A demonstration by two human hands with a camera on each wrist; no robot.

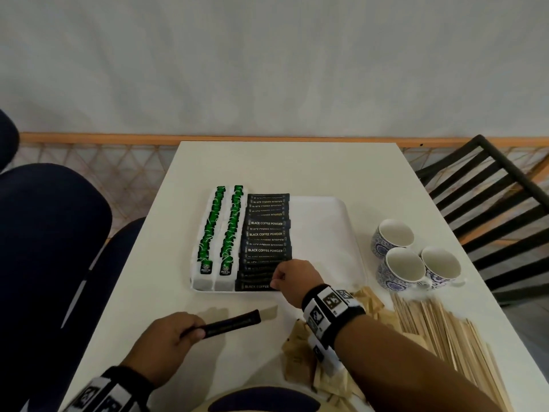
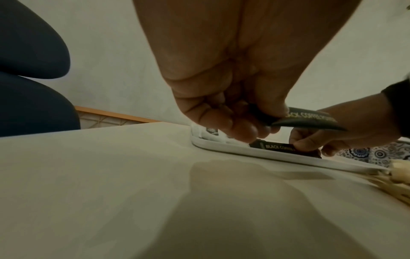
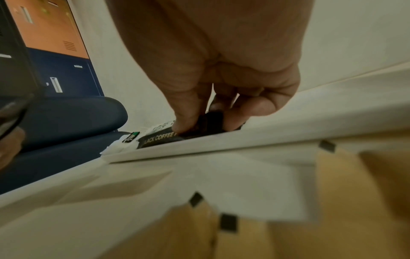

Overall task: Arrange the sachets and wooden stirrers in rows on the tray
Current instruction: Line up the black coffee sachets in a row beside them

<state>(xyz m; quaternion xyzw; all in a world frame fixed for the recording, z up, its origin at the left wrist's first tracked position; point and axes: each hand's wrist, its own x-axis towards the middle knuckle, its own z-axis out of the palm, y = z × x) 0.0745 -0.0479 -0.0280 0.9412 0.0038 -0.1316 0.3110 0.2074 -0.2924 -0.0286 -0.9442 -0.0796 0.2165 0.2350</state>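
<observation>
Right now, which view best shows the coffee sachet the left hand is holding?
The head view: the whole coffee sachet shows, gripped at one end by the left hand above the table. The left wrist view shows only its printed end, close and partly hidden by fingers. The right wrist view shows just a blurred bit at its edge.

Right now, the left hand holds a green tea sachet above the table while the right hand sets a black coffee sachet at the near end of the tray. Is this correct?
Not quite: the left hand holds a black coffee sachet, not green tea, as the head view shows. The rest stands: the right hand sets another at the near end of the tray.
</observation>
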